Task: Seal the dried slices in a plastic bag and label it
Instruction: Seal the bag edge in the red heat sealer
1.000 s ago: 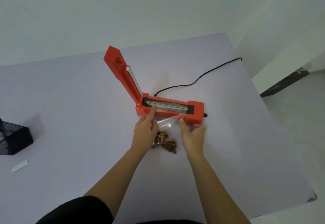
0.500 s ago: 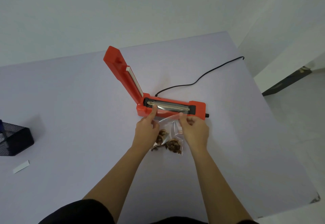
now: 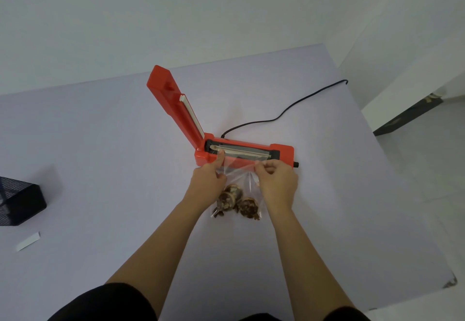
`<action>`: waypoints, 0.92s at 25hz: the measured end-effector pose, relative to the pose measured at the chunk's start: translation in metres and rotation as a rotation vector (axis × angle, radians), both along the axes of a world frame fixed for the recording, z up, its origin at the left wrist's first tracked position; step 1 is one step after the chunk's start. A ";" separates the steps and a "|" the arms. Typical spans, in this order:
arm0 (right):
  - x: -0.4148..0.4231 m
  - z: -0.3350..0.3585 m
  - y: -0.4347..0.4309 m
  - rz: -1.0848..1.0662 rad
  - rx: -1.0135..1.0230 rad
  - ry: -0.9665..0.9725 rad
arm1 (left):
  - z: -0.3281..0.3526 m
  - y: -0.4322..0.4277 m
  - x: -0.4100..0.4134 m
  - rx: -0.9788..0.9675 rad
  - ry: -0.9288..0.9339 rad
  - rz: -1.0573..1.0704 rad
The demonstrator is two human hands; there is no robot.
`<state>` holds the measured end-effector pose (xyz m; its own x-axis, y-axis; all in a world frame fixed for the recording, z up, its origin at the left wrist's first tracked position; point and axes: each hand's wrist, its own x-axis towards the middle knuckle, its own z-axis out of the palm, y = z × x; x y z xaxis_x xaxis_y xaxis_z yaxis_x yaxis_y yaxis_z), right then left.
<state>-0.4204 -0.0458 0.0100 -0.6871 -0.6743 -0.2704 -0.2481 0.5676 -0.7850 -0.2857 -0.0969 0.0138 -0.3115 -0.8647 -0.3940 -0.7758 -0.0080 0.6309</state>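
Plastic bag point(image 3: 239, 169) of dried slices point(image 3: 236, 201) pinched at its mouth: left hand point(image 3: 207, 178) on one corner, right hand point(image 3: 278, 182) on the other. Just beyond the fingertips, mouth laid across the open red heat sealer point(image 3: 251, 153).

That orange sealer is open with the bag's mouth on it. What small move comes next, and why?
Probably lowering the sealer's raised lid. Both the left hand and the right hand pinch the plastic bag flat across the sealing strip, with the dried slices clear below.
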 end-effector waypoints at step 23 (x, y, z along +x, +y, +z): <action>-0.009 -0.011 0.008 0.117 -0.297 -0.363 | -0.009 -0.004 0.006 0.005 0.030 0.001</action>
